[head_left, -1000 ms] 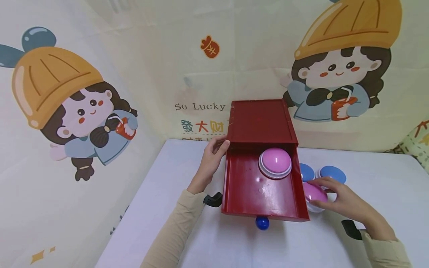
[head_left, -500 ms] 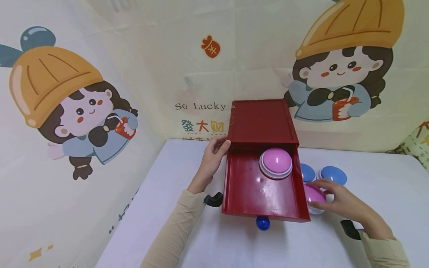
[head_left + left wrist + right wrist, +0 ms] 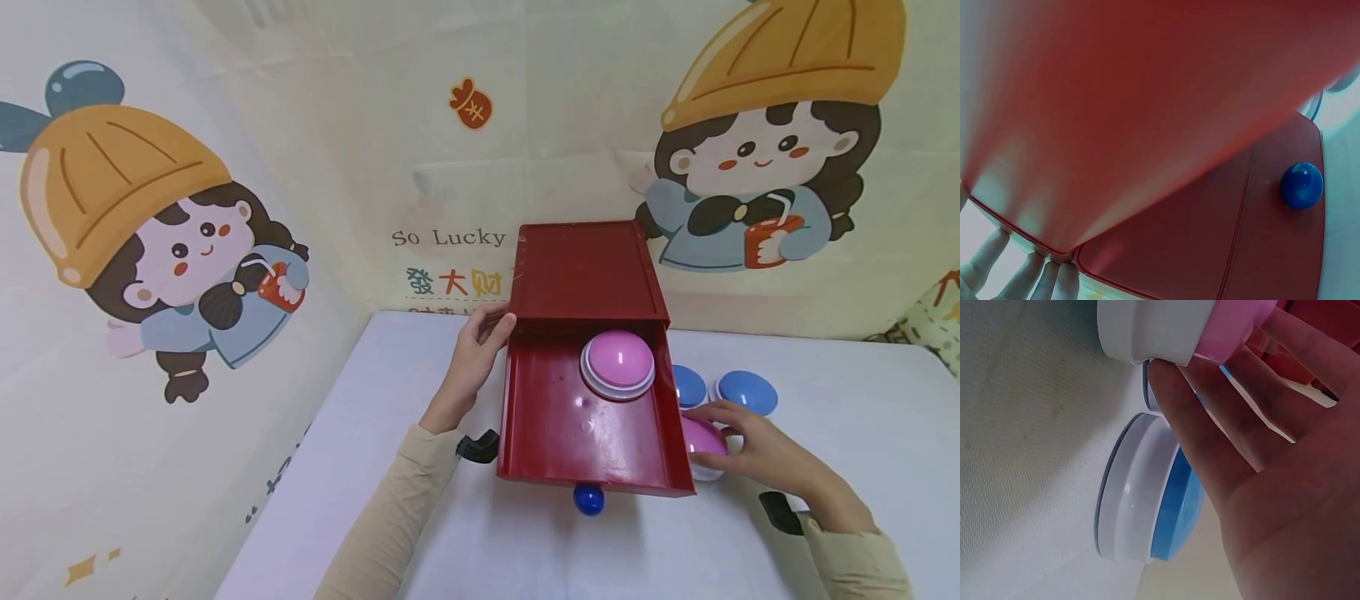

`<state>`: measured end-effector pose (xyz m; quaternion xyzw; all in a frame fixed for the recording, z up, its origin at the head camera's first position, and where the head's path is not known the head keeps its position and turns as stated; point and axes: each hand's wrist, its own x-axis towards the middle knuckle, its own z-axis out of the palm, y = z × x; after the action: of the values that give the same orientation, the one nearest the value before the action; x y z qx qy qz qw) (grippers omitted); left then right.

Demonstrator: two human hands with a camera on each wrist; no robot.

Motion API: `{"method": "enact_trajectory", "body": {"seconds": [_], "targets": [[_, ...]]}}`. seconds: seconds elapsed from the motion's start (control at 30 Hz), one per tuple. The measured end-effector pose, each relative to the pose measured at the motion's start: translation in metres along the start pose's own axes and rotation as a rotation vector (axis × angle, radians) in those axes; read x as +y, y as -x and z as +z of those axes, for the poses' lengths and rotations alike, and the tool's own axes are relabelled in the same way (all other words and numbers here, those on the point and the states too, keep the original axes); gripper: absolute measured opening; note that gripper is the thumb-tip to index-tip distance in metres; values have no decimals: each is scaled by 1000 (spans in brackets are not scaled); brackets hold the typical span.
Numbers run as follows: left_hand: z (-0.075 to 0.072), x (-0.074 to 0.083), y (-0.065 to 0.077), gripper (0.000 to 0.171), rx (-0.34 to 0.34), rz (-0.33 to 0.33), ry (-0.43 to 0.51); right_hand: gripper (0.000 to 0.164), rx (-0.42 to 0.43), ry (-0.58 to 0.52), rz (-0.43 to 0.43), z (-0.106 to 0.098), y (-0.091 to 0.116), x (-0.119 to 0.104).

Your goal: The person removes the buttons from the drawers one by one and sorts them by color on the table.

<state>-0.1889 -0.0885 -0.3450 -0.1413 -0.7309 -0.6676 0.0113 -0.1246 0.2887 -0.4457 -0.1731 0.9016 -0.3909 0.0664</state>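
A red drawer box [image 3: 585, 271] stands tilted on the table with its drawer [image 3: 570, 433] pulled out, a blue knob [image 3: 588, 500] on the drawer's front. My left hand [image 3: 474, 354] rests on the box's left side, thumb at the front edge; in the left wrist view straight fingers [image 3: 1024, 275] meet the edge. Inside the drawer, at the back right, sits a pink domed push button [image 3: 620, 360] with a white base. My right hand [image 3: 768, 446] holds a second pink push button [image 3: 703, 437] between thumb and fingers, right beside the drawer's right wall, which partly hides it.
Two blue push buttons, one partly behind the drawer wall [image 3: 688, 386] and one farther right [image 3: 747, 392], lie on the white table [image 3: 847, 417]. In the right wrist view a blue button [image 3: 1147, 494] stands near my fingers. A printed cloth [image 3: 360, 167] hangs behind the table.
My right hand and its pink push button have shifted slightly left, so more of the button is behind the drawer wall. The left hand and the box have stayed put.
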Motion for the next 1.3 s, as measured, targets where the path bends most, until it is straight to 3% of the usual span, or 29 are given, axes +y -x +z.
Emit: {"method": "enact_trajectory", "body": {"seconds": [0.97, 1.2, 1.3], "targets": [[1, 1, 1, 41, 14, 7, 9, 79, -23, 32, 79, 4, -2, -4], [-1, -21, -9, 41, 19, 11, 43, 77, -29, 43, 54, 3, -1, -4], [-2, -24, -10, 41, 31, 12, 46, 76, -30, 47, 41, 3, -2, -5]]}}
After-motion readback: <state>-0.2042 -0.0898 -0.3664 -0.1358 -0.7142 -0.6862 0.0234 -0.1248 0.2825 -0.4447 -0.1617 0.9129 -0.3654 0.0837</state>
